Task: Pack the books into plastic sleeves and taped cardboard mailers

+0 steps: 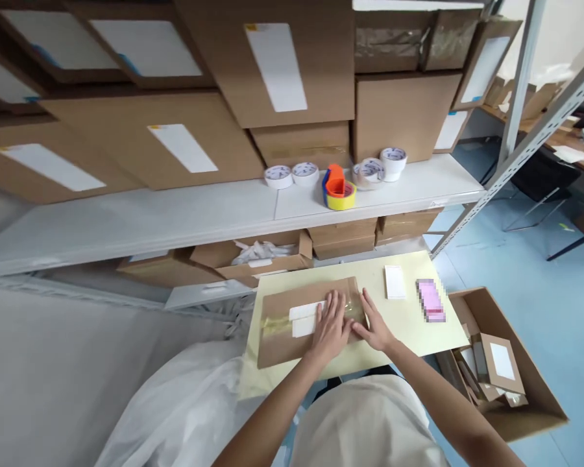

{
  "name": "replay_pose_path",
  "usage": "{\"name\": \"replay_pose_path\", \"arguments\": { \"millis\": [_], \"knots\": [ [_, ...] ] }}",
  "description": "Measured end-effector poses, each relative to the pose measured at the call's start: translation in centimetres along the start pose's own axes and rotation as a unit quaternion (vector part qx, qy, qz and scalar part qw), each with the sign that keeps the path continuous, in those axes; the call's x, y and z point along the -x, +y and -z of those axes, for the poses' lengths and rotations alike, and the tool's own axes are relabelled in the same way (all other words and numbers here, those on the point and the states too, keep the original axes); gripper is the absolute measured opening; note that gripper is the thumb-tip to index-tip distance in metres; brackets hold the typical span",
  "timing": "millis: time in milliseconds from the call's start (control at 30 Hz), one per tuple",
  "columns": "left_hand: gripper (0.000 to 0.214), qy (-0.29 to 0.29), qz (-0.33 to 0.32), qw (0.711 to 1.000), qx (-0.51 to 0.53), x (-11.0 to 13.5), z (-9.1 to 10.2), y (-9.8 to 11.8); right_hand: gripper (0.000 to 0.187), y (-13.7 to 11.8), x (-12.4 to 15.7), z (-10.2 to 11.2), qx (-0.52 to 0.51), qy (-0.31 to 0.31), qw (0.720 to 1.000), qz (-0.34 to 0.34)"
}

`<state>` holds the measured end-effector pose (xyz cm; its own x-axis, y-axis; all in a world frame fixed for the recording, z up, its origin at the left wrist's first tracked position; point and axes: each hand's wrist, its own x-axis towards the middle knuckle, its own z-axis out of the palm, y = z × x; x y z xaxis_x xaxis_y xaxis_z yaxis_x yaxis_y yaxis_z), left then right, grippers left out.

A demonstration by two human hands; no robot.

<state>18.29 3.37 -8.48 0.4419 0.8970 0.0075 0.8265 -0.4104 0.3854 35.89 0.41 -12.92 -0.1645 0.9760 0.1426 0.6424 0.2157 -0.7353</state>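
A flat brown cardboard parcel (282,344) lies on a pale yellow table (409,331), with a strip of clear tape and a white label across its top. My left hand (329,327) rests flat on the parcel beside the label, fingers stretched out. My right hand (374,324) presses flat on the parcel's right end, fingers spread. Neither hand holds anything.
A white card (395,282) and a pink item (431,300) lie on the table to the right. Tape rolls (292,175) and a colourful tape dispenser (339,188) sit on the white shelf (175,217) under stacked boxes. An open carton (506,363) stands on the floor at right.
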Motion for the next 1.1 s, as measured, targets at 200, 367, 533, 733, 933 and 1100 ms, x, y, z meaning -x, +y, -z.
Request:
{"name": "replay_pose_path", "arguments": {
  "millis": [200, 367, 533, 733, 933, 1100],
  "knots": [
    [0.052, -0.02, -0.077, 0.992, 0.099, -3.4, -0.8, 6.2, 0.058, 10.4, 1.4, 3.3, 0.057, 0.019, 0.978, -0.201],
    [0.039, -0.121, -0.06, 0.968, 0.213, -8.1, -4.6, 10.9, 0.063, 15.6, -1.1, 5.8, 0.21, -0.144, 0.945, -0.205],
    [0.02, -0.133, 0.172, 0.921, 0.324, -11.0, -9.9, 12.0, 0.051, 16.6, -2.0, 5.8, 0.27, -0.207, 0.93, -0.143],
    [0.012, -0.144, 0.271, 0.884, 0.352, -10.4, -11.9, 11.0, 0.041, 16.6, -1.2, 6.7, 0.249, -0.24, 0.929, -0.131],
    [0.017, -0.135, 0.319, 0.863, 0.368, -10.8, -12.3, 10.2, 0.028, 17.0, -1.3, 8.5, 0.238, -0.228, 0.935, -0.129],
    [0.025, -0.128, 0.346, 0.837, 0.404, -11.2, -12.2, 10.2, 0.032, 16.0, -0.9, 9.2, 0.236, -0.177, 0.948, -0.123]
  ]
}}
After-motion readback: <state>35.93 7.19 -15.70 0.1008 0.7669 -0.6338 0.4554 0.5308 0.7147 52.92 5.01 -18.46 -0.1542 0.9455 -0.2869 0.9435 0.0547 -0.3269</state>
